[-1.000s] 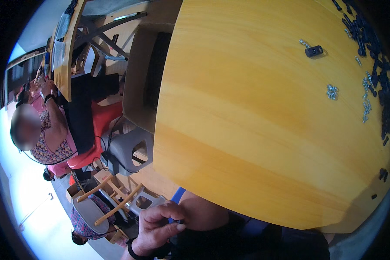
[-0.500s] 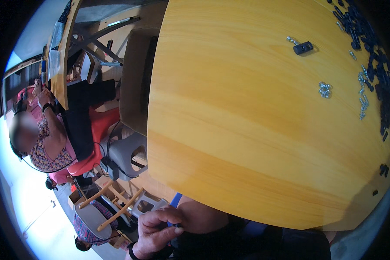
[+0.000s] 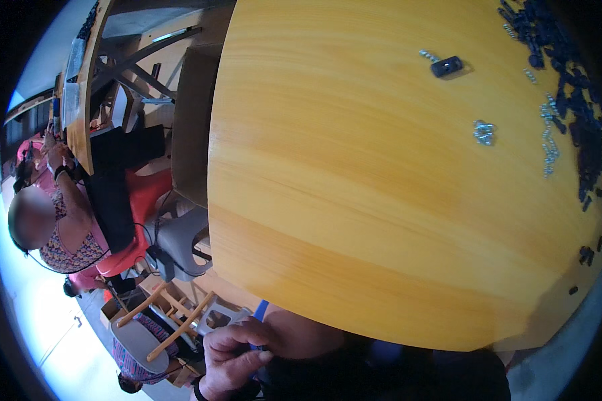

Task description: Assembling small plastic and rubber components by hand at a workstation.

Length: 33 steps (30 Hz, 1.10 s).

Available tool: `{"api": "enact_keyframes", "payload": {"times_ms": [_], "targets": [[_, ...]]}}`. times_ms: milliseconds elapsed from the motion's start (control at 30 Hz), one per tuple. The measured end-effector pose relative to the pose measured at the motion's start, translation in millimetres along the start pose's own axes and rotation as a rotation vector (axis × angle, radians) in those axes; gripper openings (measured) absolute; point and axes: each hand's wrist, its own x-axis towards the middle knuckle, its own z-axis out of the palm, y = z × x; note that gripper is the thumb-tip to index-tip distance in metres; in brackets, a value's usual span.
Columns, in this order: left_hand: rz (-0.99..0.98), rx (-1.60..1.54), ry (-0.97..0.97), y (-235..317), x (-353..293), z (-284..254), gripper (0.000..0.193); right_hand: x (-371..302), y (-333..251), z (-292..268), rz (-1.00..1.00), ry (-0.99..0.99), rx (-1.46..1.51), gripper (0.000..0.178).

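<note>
My left hand (image 3: 234,354) is low in the view, just off the table's near left edge. Its thumb and fingers are pinched together around a small dark piece (image 3: 262,347), mostly hidden by the fingertips. A dark band circles the wrist. My right hand is out of view. On the yellow wooden table (image 3: 354,194) lies a black cylindrical part (image 3: 446,66) with a hole in its side. A small metal spring (image 3: 428,56) touches or nearly touches it. Nearer to me sits a small cluster of springs (image 3: 483,133).
Along the table's right side spread many black plastic parts (image 3: 568,87), with loose springs (image 3: 550,144) beside them. A cardboard box (image 3: 192,127) and a grey stool (image 3: 184,240) stand left of the table. Other people (image 3: 77,220) sit farther left. A wooden-legged chair (image 3: 140,344) is at lower left.
The table and everything on it have shifted slightly left in the view. My left hand keeps its pinch, a little farther left in the picture.
</note>
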Motion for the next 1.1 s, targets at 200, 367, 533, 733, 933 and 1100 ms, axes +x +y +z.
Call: {"api": "enact_keyframes", "payload": {"times_ms": [200,367,533,733,933,1100], "targets": [[0.047,0.139,0.032,0.4,-0.6,5.2,0.010,32.4,59.1,-44.9,0.011,0.157,-0.097,0.030],[0.083,0.338,0.008,5.3,-9.8,5.0,0.011,25.1,67.1,-95.9,-0.010,0.333,-0.212,0.029],[0.255,0.506,-0.031,12.8,-21.7,10.9,0.013,6.1,43.4,-143.8,-0.062,0.514,-0.331,0.028],[0.439,0.603,-0.073,27.1,-39.4,17.9,0.010,-37.0,15.8,-163.6,-0.108,0.686,-0.410,0.026],[0.484,0.560,-0.038,19.3,-48.0,6.6,0.012,-73.0,-52.6,-152.7,-0.083,0.227,-1.016,0.018],[0.537,0.559,-0.098,16.9,-44.1,7.1,0.011,-129.1,-107.0,-144.5,-0.260,0.204,-0.817,0.017]]}}
